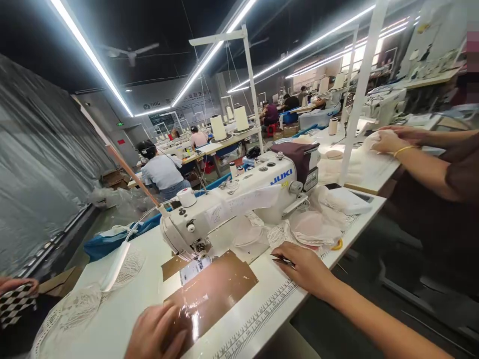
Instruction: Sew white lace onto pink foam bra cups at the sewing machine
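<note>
My left hand (157,331) is low in the picture at the near edge of a glossy brown sheet (224,284), its fingers loosely bent and apart from the thumb, with nothing visible in them. Slightly blurred, it lies in front of the white JUKI sewing machine (243,184). My right hand (303,264) rests on the table to the right of the sheet, closed around small dark thread snips (283,260) whose pointed tips stick out leftward. Just beyond it lie pale lace-trimmed fabric cups (314,227). The machine's needle area is partly hidden by its head.
Lace pieces (82,309) hang over the table's left side. A printed ruler (258,311) runs along the near edge. At the right, a co-worker's hands (389,139) hold white fabric. A checkered sleeve (17,304) shows at far left. Thread cones (218,128) stand behind.
</note>
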Action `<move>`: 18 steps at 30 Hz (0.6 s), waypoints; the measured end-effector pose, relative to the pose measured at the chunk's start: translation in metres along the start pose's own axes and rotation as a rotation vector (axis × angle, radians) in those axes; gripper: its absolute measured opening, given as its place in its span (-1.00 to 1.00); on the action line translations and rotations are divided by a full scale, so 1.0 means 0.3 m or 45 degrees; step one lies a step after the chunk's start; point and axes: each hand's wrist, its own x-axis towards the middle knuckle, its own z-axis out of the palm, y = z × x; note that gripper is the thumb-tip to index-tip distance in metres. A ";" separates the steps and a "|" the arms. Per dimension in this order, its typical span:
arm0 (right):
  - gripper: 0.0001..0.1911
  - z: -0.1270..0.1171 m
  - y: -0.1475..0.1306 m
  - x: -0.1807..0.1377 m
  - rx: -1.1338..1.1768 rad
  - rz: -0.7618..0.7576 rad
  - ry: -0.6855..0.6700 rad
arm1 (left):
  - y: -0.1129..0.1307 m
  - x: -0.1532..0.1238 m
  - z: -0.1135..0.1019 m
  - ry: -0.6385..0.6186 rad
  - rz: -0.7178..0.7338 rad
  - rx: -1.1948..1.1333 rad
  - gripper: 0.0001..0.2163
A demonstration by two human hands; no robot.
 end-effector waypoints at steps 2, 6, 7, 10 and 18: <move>-0.83 0.025 -0.009 0.018 0.079 -0.042 -0.032 | 0.129 0.161 0.045 -0.204 -0.047 -0.106 -0.73; -0.84 0.067 -0.042 0.035 0.075 -0.135 -0.231 | 0.285 0.417 0.192 -0.339 -0.254 -0.361 -0.64; -0.85 0.072 -0.046 0.036 0.024 -0.150 -0.296 | 0.301 0.461 0.237 -0.321 -0.307 -0.401 -0.60; -0.84 0.082 -0.048 0.034 -0.131 -0.166 -0.428 | 0.311 0.555 0.354 -0.294 -0.460 -0.563 -0.62; -0.73 0.092 0.014 0.035 -0.340 -0.196 -0.387 | 0.330 0.505 0.239 -0.250 -0.652 -0.745 -0.91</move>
